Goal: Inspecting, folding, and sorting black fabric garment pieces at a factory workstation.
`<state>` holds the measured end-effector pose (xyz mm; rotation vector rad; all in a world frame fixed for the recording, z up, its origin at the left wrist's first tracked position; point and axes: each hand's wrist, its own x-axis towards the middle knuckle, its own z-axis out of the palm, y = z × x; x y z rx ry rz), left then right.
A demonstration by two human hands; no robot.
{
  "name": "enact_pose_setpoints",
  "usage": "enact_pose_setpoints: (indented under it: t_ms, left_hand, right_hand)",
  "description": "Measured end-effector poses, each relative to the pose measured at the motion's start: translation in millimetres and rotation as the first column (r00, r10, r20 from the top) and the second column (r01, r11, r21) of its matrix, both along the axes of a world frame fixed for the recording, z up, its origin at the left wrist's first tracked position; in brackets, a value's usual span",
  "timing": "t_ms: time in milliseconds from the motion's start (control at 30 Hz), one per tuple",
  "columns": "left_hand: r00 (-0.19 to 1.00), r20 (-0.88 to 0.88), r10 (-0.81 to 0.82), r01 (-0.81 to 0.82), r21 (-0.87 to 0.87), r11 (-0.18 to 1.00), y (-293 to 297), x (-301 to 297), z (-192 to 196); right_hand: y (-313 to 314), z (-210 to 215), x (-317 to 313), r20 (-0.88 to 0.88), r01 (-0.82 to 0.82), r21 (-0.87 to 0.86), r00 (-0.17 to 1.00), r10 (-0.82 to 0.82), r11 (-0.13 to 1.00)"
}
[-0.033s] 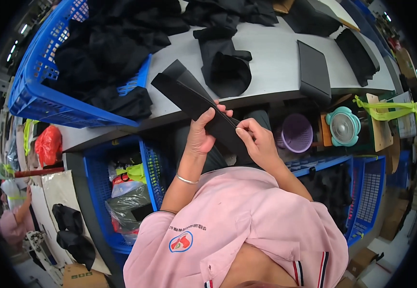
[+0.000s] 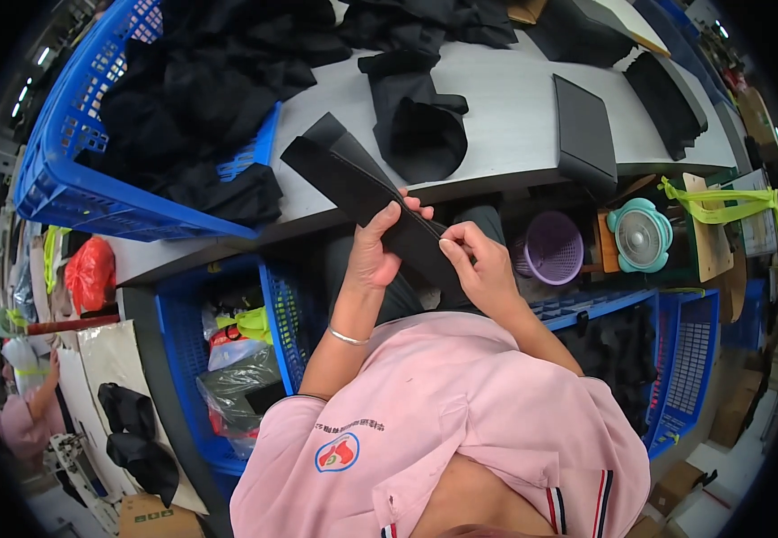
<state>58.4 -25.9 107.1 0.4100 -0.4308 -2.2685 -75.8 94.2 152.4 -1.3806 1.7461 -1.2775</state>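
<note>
A long folded strip of black fabric (image 2: 331, 172) hangs over my lap, tilted with its upper end toward the table edge. My left hand (image 2: 379, 240) is closed around its middle, thumb on top and fingertips showing past the far side. At the strip's right-hand edge, my right hand (image 2: 481, 257) pinches the layers between thumb and forefinger. Just beyond the strip, a curled black fabric piece (image 2: 420, 139) lies on the white table (image 2: 505, 117). Further right on the table sits a flat black panel (image 2: 584, 125).
A blue basket (image 2: 66, 184) heaped with black cloth (image 2: 201, 90) stands at the table's left. Below the table are another blue basket (image 2: 178, 359) with bagged goods, a purple bin (image 2: 554, 249) and a small teal fan (image 2: 641, 235). At far left, a co-worker's arm (image 2: 44, 394) shows.
</note>
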Motion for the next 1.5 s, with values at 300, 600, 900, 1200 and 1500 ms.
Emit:
enact_pose_setpoints:
  t_ms: [300, 600, 900, 1200, 1500]
  left_hand:
    - [0.943, 0.330, 0.031, 0.099, -0.370, 0.924, 18.0, -28.8, 18.6]
    - [0.148, 0.292, 0.945, 0.383, -0.898, 0.218, -52.3, -52.5, -15.3]
    - [0.497, 0.240, 0.834, 0.362, -0.931, 0.053, -76.5, -86.6, -1.9]
    - [0.752, 0.375, 0.543, 0.388, -0.917, 0.097, -22.4, -51.5, 38.8]
    - [0.472, 0.298, 0.830, 0.341, -0.930, 0.140, 16.8, -30.6, 21.4]
  right_hand:
    - [18.8, -20.9, -14.5, 0.087, -0.001, 0.099, 0.996, -0.008, 0.995]
    - [35.3, -50.1, -48.7, -0.075, 0.130, 0.064, 0.989, -0.125, 0.990]
    - [-32.8, -26.9, -50.9, -0.402, 0.122, 0.100, 0.913, -0.072, 0.988]
    - [-100.9, -84.5, -77.0, -0.132, 0.043, -0.155, 0.989, -0.064, 0.987]
    - [-84.2, -24.8, -58.8, 0.886, 0.291, -0.021, 0.449, -0.118, 0.956]
